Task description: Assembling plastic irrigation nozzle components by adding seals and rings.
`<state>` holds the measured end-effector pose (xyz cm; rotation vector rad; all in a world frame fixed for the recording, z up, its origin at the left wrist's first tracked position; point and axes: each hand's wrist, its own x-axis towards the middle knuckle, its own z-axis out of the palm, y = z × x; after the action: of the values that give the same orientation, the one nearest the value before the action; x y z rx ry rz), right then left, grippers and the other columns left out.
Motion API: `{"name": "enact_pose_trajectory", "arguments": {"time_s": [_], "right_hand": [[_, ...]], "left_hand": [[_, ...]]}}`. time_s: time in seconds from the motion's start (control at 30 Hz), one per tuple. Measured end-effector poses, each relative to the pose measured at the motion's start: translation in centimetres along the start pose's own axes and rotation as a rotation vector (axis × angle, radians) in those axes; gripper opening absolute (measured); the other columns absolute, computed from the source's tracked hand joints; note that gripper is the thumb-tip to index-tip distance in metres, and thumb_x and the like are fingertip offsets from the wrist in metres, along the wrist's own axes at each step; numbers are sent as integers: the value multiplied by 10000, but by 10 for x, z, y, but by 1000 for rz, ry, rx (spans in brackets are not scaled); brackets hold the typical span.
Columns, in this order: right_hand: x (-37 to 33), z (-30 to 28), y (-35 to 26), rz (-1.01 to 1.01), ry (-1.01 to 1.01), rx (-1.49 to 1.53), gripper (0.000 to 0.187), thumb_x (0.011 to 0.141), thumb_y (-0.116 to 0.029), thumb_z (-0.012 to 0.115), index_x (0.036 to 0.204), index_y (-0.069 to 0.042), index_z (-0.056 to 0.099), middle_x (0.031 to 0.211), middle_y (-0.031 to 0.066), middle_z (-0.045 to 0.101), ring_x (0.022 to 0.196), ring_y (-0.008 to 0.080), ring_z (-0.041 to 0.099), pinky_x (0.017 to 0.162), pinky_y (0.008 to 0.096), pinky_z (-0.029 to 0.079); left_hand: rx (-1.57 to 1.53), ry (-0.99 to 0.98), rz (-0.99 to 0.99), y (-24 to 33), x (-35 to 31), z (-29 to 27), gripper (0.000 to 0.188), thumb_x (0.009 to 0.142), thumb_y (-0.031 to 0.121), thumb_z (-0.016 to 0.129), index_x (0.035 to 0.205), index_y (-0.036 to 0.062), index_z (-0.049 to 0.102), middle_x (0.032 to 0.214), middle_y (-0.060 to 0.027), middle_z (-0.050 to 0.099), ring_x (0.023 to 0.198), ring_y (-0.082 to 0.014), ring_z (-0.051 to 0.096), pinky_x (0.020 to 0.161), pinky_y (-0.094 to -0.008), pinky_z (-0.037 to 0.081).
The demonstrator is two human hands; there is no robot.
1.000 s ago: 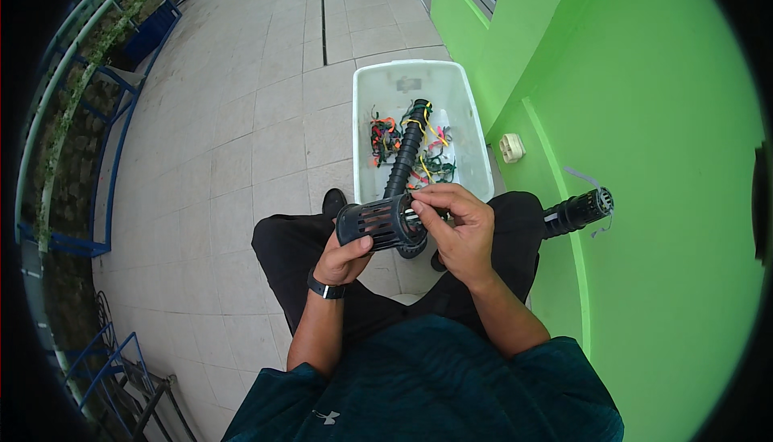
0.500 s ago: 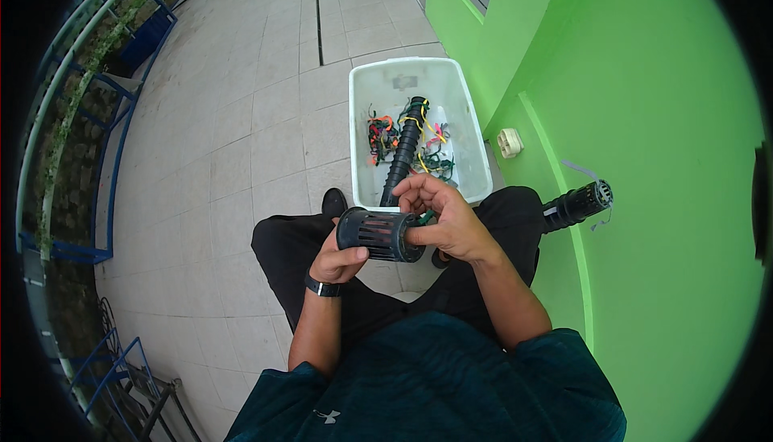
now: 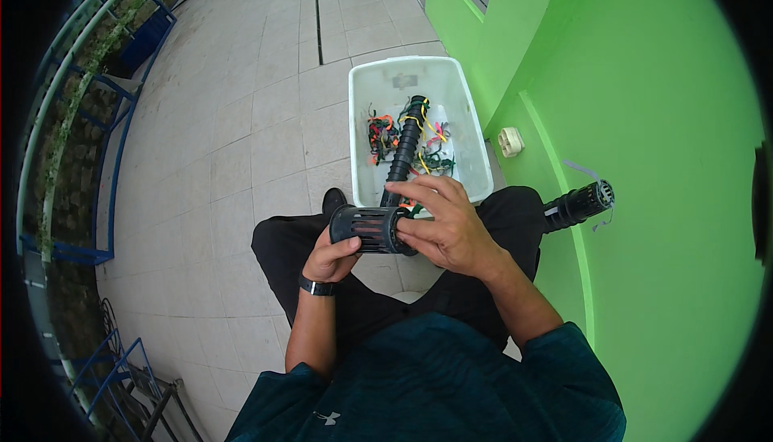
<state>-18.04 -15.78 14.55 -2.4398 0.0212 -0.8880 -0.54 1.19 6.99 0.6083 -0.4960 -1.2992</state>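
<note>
A black slotted plastic cup [image 3: 369, 229] lies sideways over my lap. Its closed side rests in my left hand [image 3: 328, 258], fingers wrapped round it and thumb on the near side. My right hand [image 3: 452, 231] is bent at the cup's right-hand mouth, with fingertips pressed in at the rim. What they pinch inside is hidden. A bit of green strip [image 3: 415, 210] shows beside those fingers. Just beyond, a long black ribbed tube [image 3: 405, 148] leans in a white plastic tub [image 3: 473, 132], with yellow and green strips tied round its far end.
Tangled coloured strips [image 3: 383, 138] lie in the tub. By my right knee, another black ribbed tube [image 3: 573, 206] with a slotted end stands near the green wall [image 3: 660, 160]. A cream socket block [image 3: 510, 142] sits beside the wall. Blue metal railing [image 3: 121, 152] runs along the left.
Both hands and the cup have shifted slightly to the left and away from me. My right hand has turned, its thumb and fingers now bunched closer at the cup's mouth.
</note>
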Motion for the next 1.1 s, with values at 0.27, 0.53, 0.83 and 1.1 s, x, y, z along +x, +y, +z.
{"name": "enact_pose_trajectory", "arguments": {"time_s": [0.27, 0.53, 0.83, 1.1], "right_hand": [[-1, 0, 7, 218, 25, 799, 81, 902, -119, 686, 937, -50, 662, 1151, 107, 638, 1086, 214, 576, 939, 370, 443], [10, 0, 18, 479, 336, 1429, 178, 969, -112, 628, 1094, 12, 650, 828, 19, 617, 705, 67, 537, 650, 221, 443], [-5, 12, 3, 530, 121, 705, 77, 869, -69, 708, 941, -50, 727, 919, 33, 591, 816, 127, 538, 797, 270, 441], [-4, 19, 5, 368, -14, 328, 87, 863, -164, 681, 906, -102, 724, 1270, 68, 545, 1241, 283, 434, 1066, 459, 257]], "left_hand": [[0, 177, -56, 4, 13, 10, 344, 931, 158, 652, 1210, -16, 551, 1155, -126, 657, 1073, -222, 636, 976, -391, 483], [17, 295, 0, -3, 16, 14, 369, 957, 249, 600, 1240, 15, 558, 1068, -87, 677, 888, -186, 649, 691, -346, 478], [-8, 239, 17, -3, 14, 6, 445, 946, 254, 606, 1306, 7, 519, 1130, -113, 668, 954, -215, 654, 742, -371, 507], [-73, 190, -1, 0, 15, 5, 280, 949, 150, 619, 1188, 8, 578, 1135, -93, 668, 1054, -192, 636, 962, -367, 481]]}}
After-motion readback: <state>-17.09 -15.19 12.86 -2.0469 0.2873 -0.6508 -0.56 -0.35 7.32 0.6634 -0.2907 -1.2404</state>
